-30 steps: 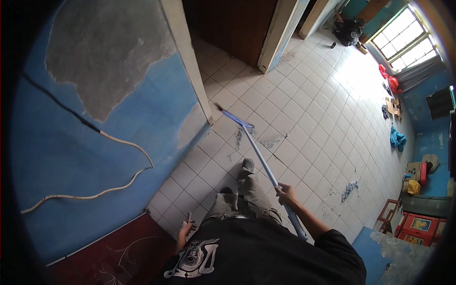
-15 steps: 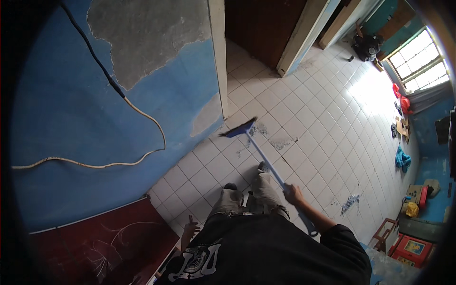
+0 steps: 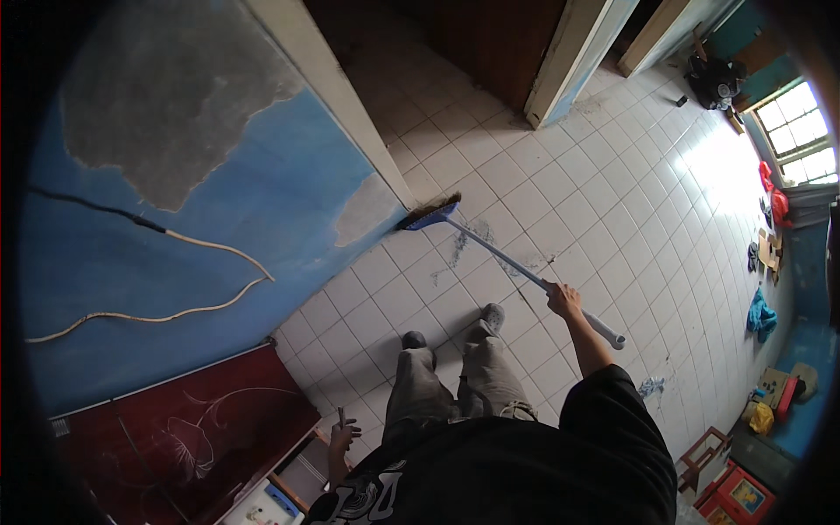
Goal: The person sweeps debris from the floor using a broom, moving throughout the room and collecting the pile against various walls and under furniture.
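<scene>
My right hand [image 3: 565,299] is closed round the pale blue-grey handle of a broom [image 3: 503,255], well up toward its grey end. The broom's blue head with dark bristles rests on the tiles at the foot of the wall, beside the door frame. Scattered grey debris [image 3: 459,248] lies on the floor just to the right of the head. My left hand [image 3: 345,434] hangs low near the dark red panel, fingers apart. A thin upright shape there may be a finger or a small object; I cannot tell.
A blue wall [image 3: 289,166] with bare grey patches and a loose cable [image 3: 219,248] runs along the left. The dark red panel [image 3: 188,429] stands lower left. More debris [image 3: 651,387] lies to the right. A doorway opens ahead; bags and boxes line the far right wall.
The broom head has shifted slightly left and nearer the wall's foot. My right hand has moved right and forward, tilting the handle flatter. The whole view has turned a little.
</scene>
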Demonstrator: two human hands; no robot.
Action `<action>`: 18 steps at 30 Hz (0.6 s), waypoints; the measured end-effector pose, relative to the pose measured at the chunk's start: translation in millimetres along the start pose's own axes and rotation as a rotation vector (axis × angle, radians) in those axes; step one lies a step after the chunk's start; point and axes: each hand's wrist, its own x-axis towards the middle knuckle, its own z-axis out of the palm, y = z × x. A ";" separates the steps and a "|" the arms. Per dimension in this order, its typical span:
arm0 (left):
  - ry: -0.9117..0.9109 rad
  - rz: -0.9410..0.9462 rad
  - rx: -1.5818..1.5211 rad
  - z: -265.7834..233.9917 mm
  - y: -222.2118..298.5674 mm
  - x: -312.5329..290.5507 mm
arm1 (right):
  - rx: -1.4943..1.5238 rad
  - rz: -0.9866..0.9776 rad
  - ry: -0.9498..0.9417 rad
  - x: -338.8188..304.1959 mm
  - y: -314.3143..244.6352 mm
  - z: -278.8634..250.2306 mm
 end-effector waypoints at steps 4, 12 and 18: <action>-0.021 0.033 0.070 52.2 46.0 -26.5 | -0.131 0.006 0.042 23.4 68.7 5.0; -0.001 0.130 0.069 115.9 87.4 -29.7 | -0.262 0.002 0.041 -26.9 215.4 -14.9; -0.067 0.187 -0.039 128.5 51.5 -0.6 | -0.214 0.012 -0.021 -113.0 207.2 -55.0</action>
